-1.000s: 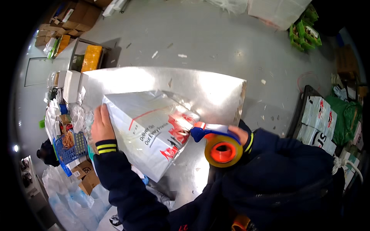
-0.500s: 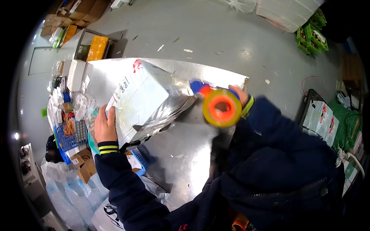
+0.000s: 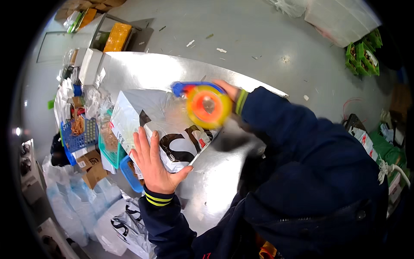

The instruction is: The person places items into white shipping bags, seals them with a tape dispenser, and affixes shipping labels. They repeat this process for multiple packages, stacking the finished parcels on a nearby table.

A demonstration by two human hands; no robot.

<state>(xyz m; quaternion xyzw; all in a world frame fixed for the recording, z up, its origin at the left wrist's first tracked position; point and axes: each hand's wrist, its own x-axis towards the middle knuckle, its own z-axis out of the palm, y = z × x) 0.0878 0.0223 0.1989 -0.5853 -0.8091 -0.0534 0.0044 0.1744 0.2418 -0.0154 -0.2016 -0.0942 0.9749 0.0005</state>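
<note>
A white plastic-wrapped parcel point(image 3: 148, 103) with black and red print lies on the metal table in front of me. My left hand point(image 3: 155, 166) is open, fingers spread, at the near left side of the parcel; whether its palm touches the wrapping I cannot tell. My right hand point(image 3: 227, 90) is closed round the end of a blue tape dispenser point(image 3: 183, 87). It carries a roll of yellow tape with an orange core point(image 3: 209, 107), somewhat blurred, over the parcel's right part. The fingers of that hand are partly hidden behind the dispenser.
On the left stand a blue basket point(image 3: 82, 134), a green basket point(image 3: 113, 149), a blue tray point(image 3: 130, 172) and small brown boxes point(image 3: 91, 166). White bags point(image 3: 125, 228) sit at lower left. The metal table point(image 3: 142, 64) has a far edge above the floor point(image 3: 241, 30).
The parcel has been turned and now lies with its printed plastic side up. My left hand has let go and spread open. The tape dispenser has moved left over the parcel.
</note>
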